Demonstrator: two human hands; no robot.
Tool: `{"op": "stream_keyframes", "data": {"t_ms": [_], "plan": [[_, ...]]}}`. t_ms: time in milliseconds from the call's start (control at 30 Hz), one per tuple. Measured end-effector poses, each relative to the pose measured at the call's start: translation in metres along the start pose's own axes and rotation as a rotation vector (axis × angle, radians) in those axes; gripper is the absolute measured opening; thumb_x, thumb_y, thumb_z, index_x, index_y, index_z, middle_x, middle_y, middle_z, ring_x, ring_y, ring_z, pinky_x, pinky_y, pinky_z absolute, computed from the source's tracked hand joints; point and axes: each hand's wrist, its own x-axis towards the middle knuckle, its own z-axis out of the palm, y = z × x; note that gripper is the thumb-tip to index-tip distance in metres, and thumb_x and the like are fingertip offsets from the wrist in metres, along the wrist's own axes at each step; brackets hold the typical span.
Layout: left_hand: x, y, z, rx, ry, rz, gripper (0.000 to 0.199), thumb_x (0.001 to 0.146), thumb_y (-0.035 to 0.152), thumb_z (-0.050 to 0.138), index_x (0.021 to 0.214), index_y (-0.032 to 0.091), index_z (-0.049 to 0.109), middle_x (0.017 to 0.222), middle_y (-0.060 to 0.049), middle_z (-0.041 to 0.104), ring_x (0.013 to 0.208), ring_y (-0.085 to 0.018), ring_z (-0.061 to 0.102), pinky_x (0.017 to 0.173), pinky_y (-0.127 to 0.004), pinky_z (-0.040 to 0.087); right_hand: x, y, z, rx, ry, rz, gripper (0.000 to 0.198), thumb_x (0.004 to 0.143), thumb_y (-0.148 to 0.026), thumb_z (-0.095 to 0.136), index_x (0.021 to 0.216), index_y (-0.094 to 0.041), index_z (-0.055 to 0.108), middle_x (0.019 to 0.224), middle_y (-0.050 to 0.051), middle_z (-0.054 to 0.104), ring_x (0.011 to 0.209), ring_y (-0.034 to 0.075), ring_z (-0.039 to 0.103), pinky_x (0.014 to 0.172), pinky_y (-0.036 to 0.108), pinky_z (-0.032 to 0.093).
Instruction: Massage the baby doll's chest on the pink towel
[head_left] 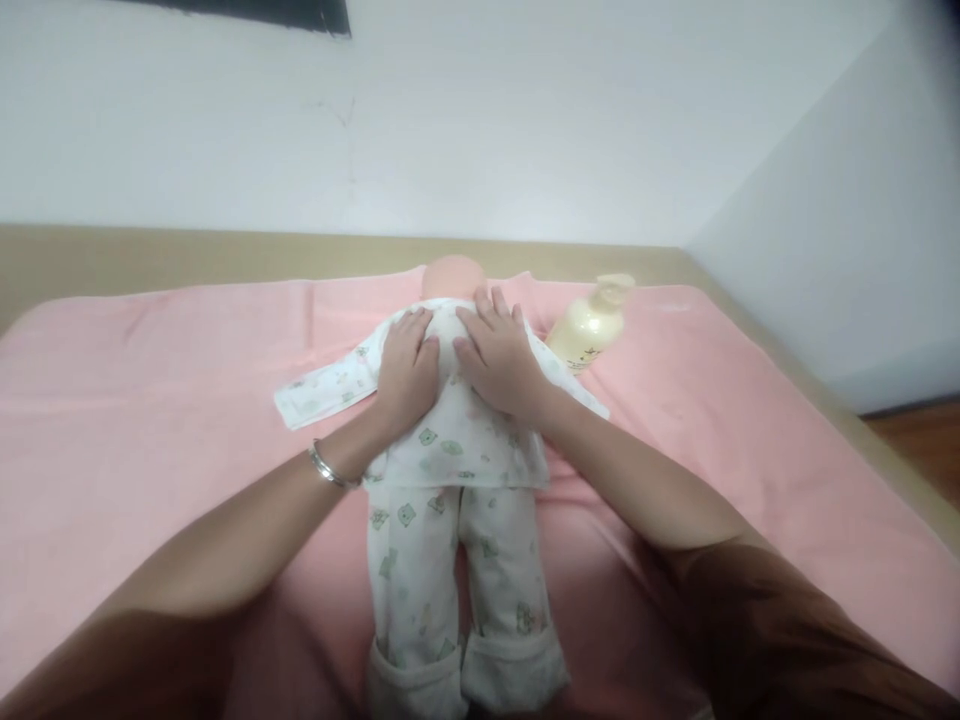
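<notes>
A baby doll (454,278) lies on a pink cloth, its head pointing away from me. It wears a white printed top (457,440) and matching trousers (420,560) with turned-up cuffs. My left hand (409,370) rests flat on the left side of the doll's upper body, fingers stretched out. On the other side, my right hand (499,360) lies with fingers spread near the shoulder. Both hands press on the top without gripping it. The doll's face is not visible, and its sleeves stretch out to both sides.
The pink cloth (187,400) covers a table with a tan edge (187,255). A pale yellow pump bottle (592,325) leans or stands beside the doll's right-hand sleeve. A white wall (525,130) rises behind, with another wall at the right.
</notes>
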Motion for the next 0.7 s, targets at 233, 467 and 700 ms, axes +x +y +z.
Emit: {"op": "stream_keyframes", "data": {"t_ms": [233,467,700], "plan": [[-0.002,0.0,-0.001,0.013,-0.014,-0.002,0.055,0.089,0.025,0.035,0.138,0.014,0.056,0.153,-0.011,0.051,0.145,-0.025,0.044,0.128,-0.048,0.029,-0.02,-0.027,-0.023,0.014,0.133,-0.104,0.05,0.099,-0.023,0.036,0.148,-0.023,0.044,0.167,0.006,0.029,0.159,0.03,0.008,0.126,0.067,0.011],[-0.001,-0.005,0.001,0.015,-0.002,0.047,0.047,0.091,0.023,0.034,0.129,0.017,0.061,0.147,-0.01,0.057,0.141,-0.025,0.047,0.127,-0.049,0.032,-0.022,-0.025,-0.003,0.038,-0.067,-0.105,0.05,0.098,-0.023,0.037,0.145,-0.012,0.051,0.163,0.014,0.035,0.156,0.031,0.023,0.128,0.059,0.021],[-0.001,-0.006,0.004,0.024,0.006,0.066,0.046,0.091,0.023,0.033,0.127,0.022,0.062,0.141,-0.006,0.061,0.139,-0.026,0.048,0.125,-0.05,0.033,-0.02,-0.022,-0.009,0.018,0.076,-0.162,0.053,0.096,-0.021,0.037,0.149,-0.016,0.045,0.167,0.01,0.027,0.158,0.028,0.013,0.128,0.061,0.018]]}}
